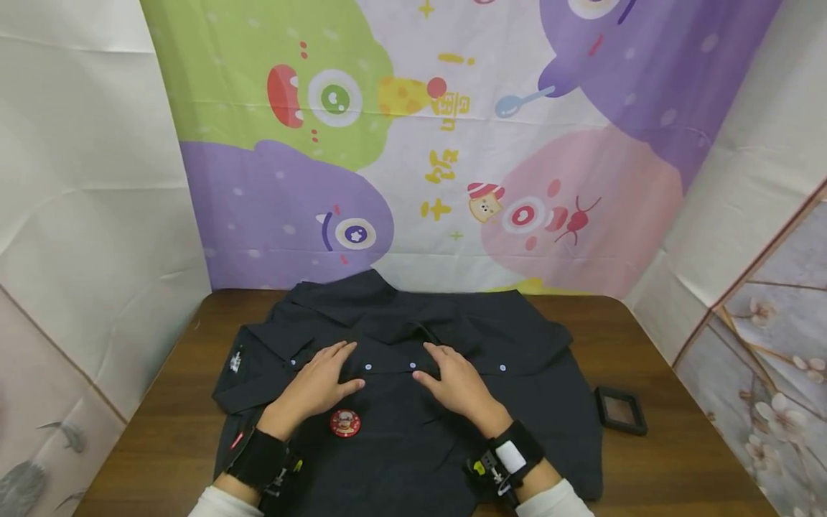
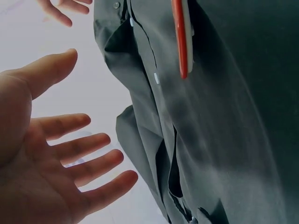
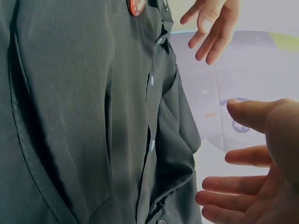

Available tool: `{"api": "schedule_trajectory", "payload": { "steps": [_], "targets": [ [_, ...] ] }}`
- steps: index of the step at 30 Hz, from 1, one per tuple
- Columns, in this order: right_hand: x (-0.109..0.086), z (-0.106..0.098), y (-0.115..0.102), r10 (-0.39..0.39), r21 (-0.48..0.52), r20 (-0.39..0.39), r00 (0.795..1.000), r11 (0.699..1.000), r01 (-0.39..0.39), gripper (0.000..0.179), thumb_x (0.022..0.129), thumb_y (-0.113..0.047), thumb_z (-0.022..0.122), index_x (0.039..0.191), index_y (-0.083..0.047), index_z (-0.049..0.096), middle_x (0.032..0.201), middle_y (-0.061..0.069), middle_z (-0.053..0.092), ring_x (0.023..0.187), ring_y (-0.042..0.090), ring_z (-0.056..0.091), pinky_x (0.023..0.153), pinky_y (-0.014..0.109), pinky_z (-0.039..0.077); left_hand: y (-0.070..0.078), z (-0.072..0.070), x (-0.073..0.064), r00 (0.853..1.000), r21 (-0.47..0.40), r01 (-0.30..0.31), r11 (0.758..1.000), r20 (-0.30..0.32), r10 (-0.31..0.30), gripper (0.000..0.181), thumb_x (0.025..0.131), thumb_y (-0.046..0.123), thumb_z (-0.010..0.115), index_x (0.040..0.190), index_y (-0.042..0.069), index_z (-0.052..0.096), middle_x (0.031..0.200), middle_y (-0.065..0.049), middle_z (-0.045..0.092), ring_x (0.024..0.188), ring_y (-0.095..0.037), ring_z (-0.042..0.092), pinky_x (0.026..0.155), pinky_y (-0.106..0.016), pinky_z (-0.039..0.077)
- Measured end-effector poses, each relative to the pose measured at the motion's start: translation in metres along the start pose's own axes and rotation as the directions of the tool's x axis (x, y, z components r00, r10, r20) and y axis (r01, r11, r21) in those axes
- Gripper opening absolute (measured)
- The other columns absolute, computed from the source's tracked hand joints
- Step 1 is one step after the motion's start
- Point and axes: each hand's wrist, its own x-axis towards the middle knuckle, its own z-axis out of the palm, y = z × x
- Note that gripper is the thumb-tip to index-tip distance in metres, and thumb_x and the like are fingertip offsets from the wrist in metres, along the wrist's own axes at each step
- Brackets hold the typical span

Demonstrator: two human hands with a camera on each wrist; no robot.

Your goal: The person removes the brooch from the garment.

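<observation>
The shirt [image 1: 400, 406] is made of matt, smooth, creased cloth and is set with smooth, plastic-looking buttons [image 1: 368, 367]. The round badge [image 1: 345, 424] is given a glossy face. The worktop [image 1: 665, 459] is surfaced in wood grain. The small frame [image 1: 623, 429] is seemingly moulded in plastic; the backdrop [image 1: 413, 251] is formed of printed, lightly creased cloth.

A brown wood-grain table [image 1: 672, 470] with rounded far corners carries a black button-front fabric shirt [image 1: 400, 434], spread broadly across its middle, and, just right of it, a black rectangular frame [image 1: 625, 429].
</observation>
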Motion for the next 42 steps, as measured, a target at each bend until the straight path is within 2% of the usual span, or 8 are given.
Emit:
{"api": "schedule_trajectory", "payload": {
  "steps": [6,13,22,29,37,42],
  "targets": [
    [-0.003,0.002,-0.001,-0.026,0.004,-0.008,1.000,1.000,0.026,0.057,0.094,-0.038,0.063,0.139,-0.005,0.052,0.137,0.019,0.055,0.126,0.037,0.054,0.102,0.053,0.045,0.001,0.001,-0.001,1.000,0.005,0.002,1.000,-0.003,-0.002,0.068,0.092,0.032,0.067,0.147,0.004,0.040,0.151,-0.023,0.039,0.139,-0.044,0.035,0.108,-0.063,0.034],
    [-0.003,0.002,-0.002,-0.047,-0.001,0.033,0.998,0.999,0.047,0.057,0.095,-0.040,0.061,0.140,-0.006,0.051,0.139,0.020,0.053,0.128,0.038,0.052,0.104,0.053,0.044,0.002,0.001,-0.002,1.000,0.010,0.009,1.000,-0.011,-0.009,0.064,0.092,0.033,0.067,0.146,0.006,0.043,0.150,-0.022,0.040,0.139,-0.045,0.035,0.106,-0.064,0.035],
    [0.000,0.003,-0.008,-0.087,-0.033,0.046,0.995,0.996,0.088,0.058,0.095,-0.041,0.061,0.141,-0.007,0.050,0.139,0.018,0.054,0.127,0.036,0.053,0.103,0.050,0.046,0.000,0.002,-0.002,1.000,0.017,0.010,1.000,-0.020,-0.010,0.071,0.086,0.034,0.074,0.144,0.005,0.045,0.143,-0.021,0.048,0.130,-0.042,0.045,0.103,-0.059,0.041],
    [0.001,0.003,-0.010,-0.102,-0.027,0.064,0.993,0.994,0.104,0.059,0.095,-0.042,0.060,0.142,-0.008,0.048,0.140,0.016,0.053,0.128,0.034,0.053,0.104,0.049,0.046,-0.003,0.004,-0.004,1.000,0.009,0.029,1.000,0.003,-0.029,0.070,0.085,0.035,0.074,0.143,0.005,0.047,0.143,-0.021,0.048,0.132,-0.043,0.044,0.104,-0.060,0.040],
    [0.002,0.005,-0.012,-0.107,-0.031,0.083,0.991,0.993,0.110,0.057,0.095,-0.042,0.060,0.141,-0.009,0.050,0.136,0.014,0.057,0.124,0.031,0.056,0.100,0.048,0.048,-0.002,0.004,-0.005,1.000,0.034,-0.004,0.999,-0.003,0.004,0.074,0.080,0.034,0.080,0.140,0.004,0.050,0.141,-0.020,0.051,0.128,-0.042,0.047,0.102,-0.059,0.042],
    [0.001,0.008,-0.014,-0.111,-0.037,0.084,0.990,0.993,0.114,0.056,0.095,-0.042,0.061,0.140,-0.010,0.052,0.134,0.014,0.059,0.121,0.030,0.058,0.098,0.046,0.049,-0.002,0.005,-0.007,1.000,0.026,-0.003,1.000,0.008,0.003,0.076,0.077,0.033,0.082,0.140,0.004,0.050,0.141,-0.019,0.051,0.129,-0.042,0.047,0.103,-0.059,0.041]
  ]
}}
